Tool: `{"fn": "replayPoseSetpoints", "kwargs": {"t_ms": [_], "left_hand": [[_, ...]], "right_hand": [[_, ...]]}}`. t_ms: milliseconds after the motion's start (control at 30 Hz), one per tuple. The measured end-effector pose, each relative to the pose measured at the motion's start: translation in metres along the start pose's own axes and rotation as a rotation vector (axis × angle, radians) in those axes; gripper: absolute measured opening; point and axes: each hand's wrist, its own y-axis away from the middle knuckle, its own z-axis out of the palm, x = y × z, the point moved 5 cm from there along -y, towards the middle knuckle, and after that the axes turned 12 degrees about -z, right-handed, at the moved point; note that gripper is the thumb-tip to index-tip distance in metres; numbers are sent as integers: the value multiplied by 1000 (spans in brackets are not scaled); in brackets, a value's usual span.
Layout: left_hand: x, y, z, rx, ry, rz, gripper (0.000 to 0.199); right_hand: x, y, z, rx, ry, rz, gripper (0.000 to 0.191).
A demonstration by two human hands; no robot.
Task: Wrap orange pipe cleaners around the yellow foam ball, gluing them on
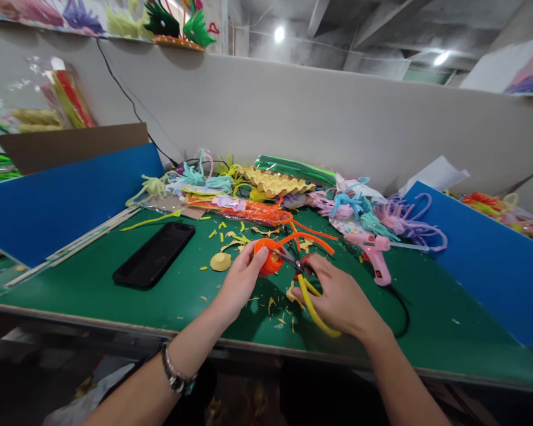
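A: The left hand [241, 279] is clamped on the orange coil [270, 266], over the near middle of the table [93, 299]; the right hand [340, 299] is closed round the scissors [298, 265]. What worries you?

B: Nearest, the yellow strip [315, 316] hanging by the right fingers: it could tangle in the grip and spoil a cut. Then the left thumb, close beside the blades [288, 255]; a small slip might nick it. If that pinch loosened, the coil could spring open

A: And farther off?

B: The loose orange end [313, 238] runs out to the right just beyond the scissors, so it might get snipped by mistake. Farther right, the glue gun [375, 251] could burn a knuckle if it is hot

A: What can't you make out?

B: Near first: both forearms [400, 373] are cut off at the bottom edge. The right fingers hide much of the handles, so I can't tell whether the yellow strip is held or merely caught. Whether the blade tips touch the coil is unclear. Beyond, glare blurs the packet of orange sticks [240, 208], and at far left the fluffy figures [199, 28] meet the top edge
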Motion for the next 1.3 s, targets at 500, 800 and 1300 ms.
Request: {"fn": "replayPoseSetpoints", "kwargs": {"t_ms": [500, 800, 1300], "left_hand": [[8, 7, -2, 86, -429, 305, 35], [8, 7, -3, 53, -449, 305, 27], [5, 2, -1, 68, -415, 185, 46]], "right_hand": [[-11, -5, 10, -30, 18, -32, 33], [-13, -7, 16, 5, 11, -62, 33], [-18, -9, 16, -36, 83, -48, 34]]}}
